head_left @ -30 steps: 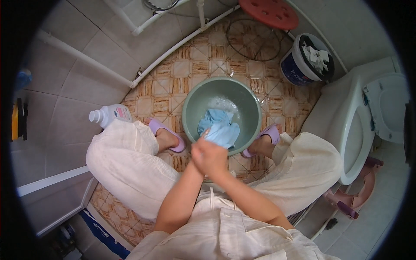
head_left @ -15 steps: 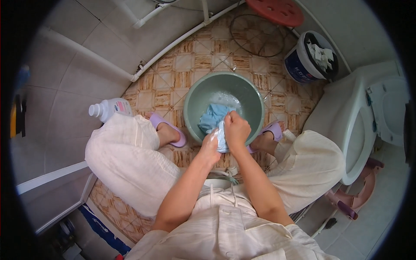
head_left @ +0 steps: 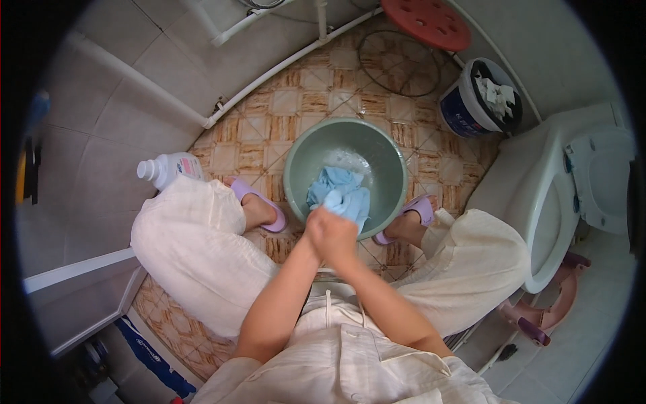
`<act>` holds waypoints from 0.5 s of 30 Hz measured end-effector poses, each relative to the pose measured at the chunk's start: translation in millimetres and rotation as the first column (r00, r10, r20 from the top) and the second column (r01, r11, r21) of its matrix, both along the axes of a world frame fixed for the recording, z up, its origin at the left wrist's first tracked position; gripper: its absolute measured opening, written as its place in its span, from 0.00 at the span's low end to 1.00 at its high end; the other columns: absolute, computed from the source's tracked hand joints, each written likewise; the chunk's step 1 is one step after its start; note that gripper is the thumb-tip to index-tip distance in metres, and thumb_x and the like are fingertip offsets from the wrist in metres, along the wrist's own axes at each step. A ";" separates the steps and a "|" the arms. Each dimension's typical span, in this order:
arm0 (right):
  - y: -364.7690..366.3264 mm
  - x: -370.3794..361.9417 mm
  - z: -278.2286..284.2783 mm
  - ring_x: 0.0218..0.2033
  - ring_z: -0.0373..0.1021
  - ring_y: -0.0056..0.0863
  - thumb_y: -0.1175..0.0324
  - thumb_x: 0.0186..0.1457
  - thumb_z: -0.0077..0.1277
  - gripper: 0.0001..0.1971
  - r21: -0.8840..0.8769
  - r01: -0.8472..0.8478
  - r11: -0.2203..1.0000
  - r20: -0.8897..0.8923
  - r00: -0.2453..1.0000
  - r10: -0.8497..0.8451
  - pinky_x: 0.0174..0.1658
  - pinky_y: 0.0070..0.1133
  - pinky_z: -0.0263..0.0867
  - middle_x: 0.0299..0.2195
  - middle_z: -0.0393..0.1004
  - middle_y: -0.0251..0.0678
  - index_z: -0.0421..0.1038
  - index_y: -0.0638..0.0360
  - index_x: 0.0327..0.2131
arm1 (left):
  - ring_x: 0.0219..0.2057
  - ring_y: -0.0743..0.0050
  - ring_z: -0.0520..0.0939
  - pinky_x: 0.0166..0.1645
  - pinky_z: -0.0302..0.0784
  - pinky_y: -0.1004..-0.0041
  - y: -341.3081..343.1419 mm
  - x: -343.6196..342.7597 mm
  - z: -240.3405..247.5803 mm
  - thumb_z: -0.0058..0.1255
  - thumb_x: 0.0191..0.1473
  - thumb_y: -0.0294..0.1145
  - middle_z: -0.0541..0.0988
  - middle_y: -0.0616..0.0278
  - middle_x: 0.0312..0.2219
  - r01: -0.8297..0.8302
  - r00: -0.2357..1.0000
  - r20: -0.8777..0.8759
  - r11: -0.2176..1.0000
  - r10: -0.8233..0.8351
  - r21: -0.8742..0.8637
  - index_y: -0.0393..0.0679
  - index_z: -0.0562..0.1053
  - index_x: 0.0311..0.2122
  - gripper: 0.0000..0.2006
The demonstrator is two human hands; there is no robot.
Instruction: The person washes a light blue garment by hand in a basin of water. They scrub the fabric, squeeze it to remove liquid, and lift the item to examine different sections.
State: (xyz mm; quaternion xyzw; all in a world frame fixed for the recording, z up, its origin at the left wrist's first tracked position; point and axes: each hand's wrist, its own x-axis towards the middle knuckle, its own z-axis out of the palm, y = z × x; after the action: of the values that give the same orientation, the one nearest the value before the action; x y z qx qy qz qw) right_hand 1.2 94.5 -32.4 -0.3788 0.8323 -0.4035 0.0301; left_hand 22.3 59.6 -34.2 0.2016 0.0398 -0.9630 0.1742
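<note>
A green plastic basin [head_left: 393, 161] stands on the floor between my feet, with sudsy water at its bottom. A wet light-blue cloth [head_left: 336, 185] lies bunched in it, and one part rises over the near rim into my hands. My right hand [head_left: 338, 234] is closed around that part, slightly blurred. Pressed against it, my left hand [head_left: 312, 227] is closed on the same cloth and partly covered by the right. The two hands meet just at the basin's near edge.
A white detergent bottle [head_left: 169, 170] stands by my left knee. Toward the back right are a red stool [head_left: 431, 23], a wire ring [head_left: 398, 87] and a bucket of waste paper [head_left: 464, 111]. The toilet [head_left: 538, 222] and a pink plastic seat [head_left: 552, 303] are at right.
Both hands have moved nearer to me and slightly left, pressing together. The right hand has turned over the left. More of the cloth now shows spread toward the basin's near side.
</note>
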 end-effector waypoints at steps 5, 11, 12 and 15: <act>2.0 -31.3 -12.7 0.16 0.66 0.42 0.67 0.42 0.48 0.05 0.277 0.204 0.939 -0.024 0.978 -0.205 0.24 0.31 0.63 0.13 0.66 0.43 0.67 0.54 0.18 | 0.43 0.73 0.71 0.45 0.67 0.70 -5.3 8.2 -62.8 0.36 0.55 0.42 0.71 0.64 0.39 0.340 0.919 0.222 0.940 -0.325 -0.035 0.45 0.64 0.44 0.15; 3.8 -28.3 -11.6 0.15 0.66 0.40 0.66 0.41 0.49 0.06 0.188 0.061 0.980 -0.090 0.995 -0.045 0.23 0.30 0.63 0.14 0.67 0.44 0.69 0.57 0.19 | 0.35 0.70 0.76 0.37 0.72 0.66 -3.5 -0.7 -34.3 0.41 0.53 0.39 0.75 0.63 0.33 0.315 0.824 0.506 0.949 -0.256 -0.032 0.44 0.69 0.38 0.12; -0.3 -51.3 -13.0 0.16 0.66 0.41 0.66 0.41 0.49 0.06 0.183 0.195 0.963 -0.033 0.981 -0.193 0.22 0.32 0.62 0.13 0.67 0.44 0.68 0.57 0.18 | 0.35 0.70 0.76 0.37 0.72 0.66 -4.1 -0.5 -38.5 0.41 0.53 0.39 0.75 0.63 0.33 0.312 0.823 0.509 0.949 -0.252 -0.035 0.44 0.69 0.38 0.12; 1.2 -21.4 -5.9 0.16 0.66 0.43 0.66 0.42 0.48 0.07 0.107 0.239 0.965 -0.098 0.969 -0.229 0.21 0.34 0.61 0.13 0.67 0.43 0.67 0.57 0.17 | 0.36 0.71 0.75 0.38 0.72 0.68 -5.1 3.1 -64.5 0.40 0.54 0.38 0.74 0.64 0.34 0.275 0.940 0.255 0.947 -0.228 -0.166 0.44 0.68 0.39 0.11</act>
State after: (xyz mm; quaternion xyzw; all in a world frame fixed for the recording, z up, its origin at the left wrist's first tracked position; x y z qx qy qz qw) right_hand -20.2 95.7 -38.3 -0.2922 0.8941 -0.3380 -0.0308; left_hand 25.4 54.6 -98.7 0.2980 -0.1036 -0.9462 0.0718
